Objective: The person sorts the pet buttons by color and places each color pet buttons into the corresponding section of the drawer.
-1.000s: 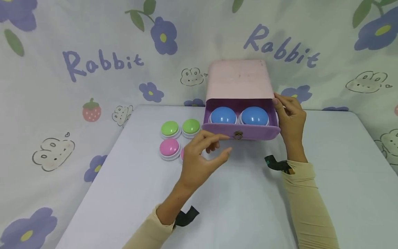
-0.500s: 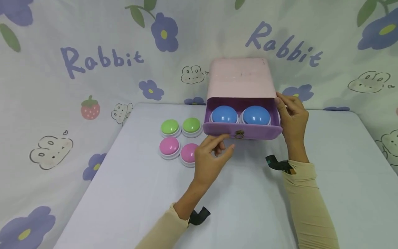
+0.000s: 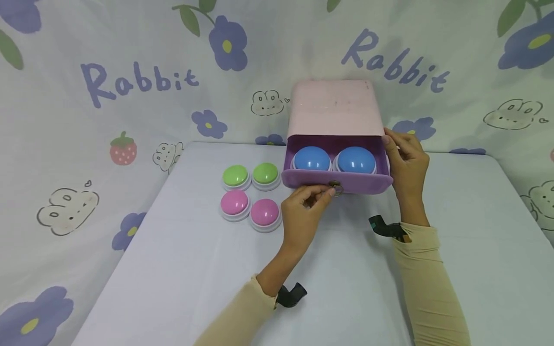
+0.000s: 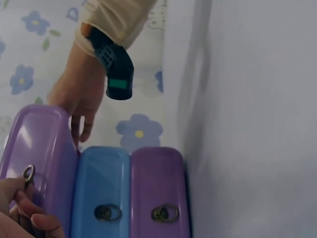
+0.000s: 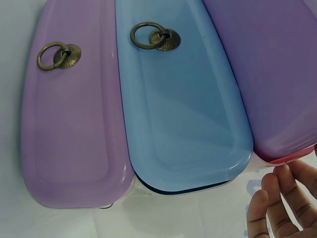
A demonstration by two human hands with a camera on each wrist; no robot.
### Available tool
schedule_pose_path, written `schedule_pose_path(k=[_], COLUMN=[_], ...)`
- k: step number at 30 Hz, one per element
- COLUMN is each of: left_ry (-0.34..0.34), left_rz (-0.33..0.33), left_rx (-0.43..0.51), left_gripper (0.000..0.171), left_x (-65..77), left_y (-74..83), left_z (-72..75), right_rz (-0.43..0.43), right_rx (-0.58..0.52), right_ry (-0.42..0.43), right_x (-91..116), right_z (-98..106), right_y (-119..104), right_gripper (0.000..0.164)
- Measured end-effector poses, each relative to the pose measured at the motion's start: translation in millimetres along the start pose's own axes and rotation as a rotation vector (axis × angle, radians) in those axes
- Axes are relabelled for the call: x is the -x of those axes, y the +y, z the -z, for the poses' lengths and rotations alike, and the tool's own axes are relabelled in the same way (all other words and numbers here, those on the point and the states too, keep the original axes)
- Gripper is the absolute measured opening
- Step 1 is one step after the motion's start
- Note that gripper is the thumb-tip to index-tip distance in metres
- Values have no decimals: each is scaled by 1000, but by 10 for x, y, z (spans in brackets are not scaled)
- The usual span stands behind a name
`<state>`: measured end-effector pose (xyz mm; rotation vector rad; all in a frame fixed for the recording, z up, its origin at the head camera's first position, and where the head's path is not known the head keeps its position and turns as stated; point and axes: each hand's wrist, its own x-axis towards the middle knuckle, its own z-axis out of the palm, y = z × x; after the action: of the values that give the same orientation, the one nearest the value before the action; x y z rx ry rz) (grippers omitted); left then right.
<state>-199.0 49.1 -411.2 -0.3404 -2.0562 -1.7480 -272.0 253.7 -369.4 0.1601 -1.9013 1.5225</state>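
Note:
A small cabinet with a pink top (image 3: 335, 108) stands at the back of the table, its purple top drawer (image 3: 363, 184) pulled out. Two blue dome buttons with white bases, one left (image 3: 311, 158) and one right (image 3: 356, 160), sit in that drawer. My left hand (image 3: 299, 223) pinches the drawer's brass ring pull (image 4: 29, 173) between thumb and fingers. At the cabinet's right side, my right hand (image 3: 408, 166) touches the edge with its fingertips (image 5: 282, 171). Below are a blue drawer (image 4: 101, 178) and another purple drawer (image 4: 157, 183), both pushed in, with brass rings.
Left of the cabinet stand two green dome buttons (image 3: 235, 175) (image 3: 265, 173). In front of them are two pink ones (image 3: 234, 202) (image 3: 264, 212). All rest on the white table (image 3: 182, 269). A patterned cloth (image 3: 151, 38) hangs behind.
My left hand has moved right along the drawer front, and its parted thumb and fingers have closed on the ring pull. The right hand stays at the cabinet's side.

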Motion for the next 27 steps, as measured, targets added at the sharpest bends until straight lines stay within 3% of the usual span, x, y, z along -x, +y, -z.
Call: schedule_pose_path(k=[10, 27], left_ry=[15, 53], left_rz=[-3, 13], left_rx=[-3, -5], left_gripper=[16, 20], left_x=[-83, -365], left_y=[21, -61], left_z=[-28, -113], right_rz=[16, 62], right_rx=[-22, -40], right_ry=[12, -2], right_x=[-27, -14], right_z=[13, 4], right_y=[0, 99], right_gripper=[23, 21])
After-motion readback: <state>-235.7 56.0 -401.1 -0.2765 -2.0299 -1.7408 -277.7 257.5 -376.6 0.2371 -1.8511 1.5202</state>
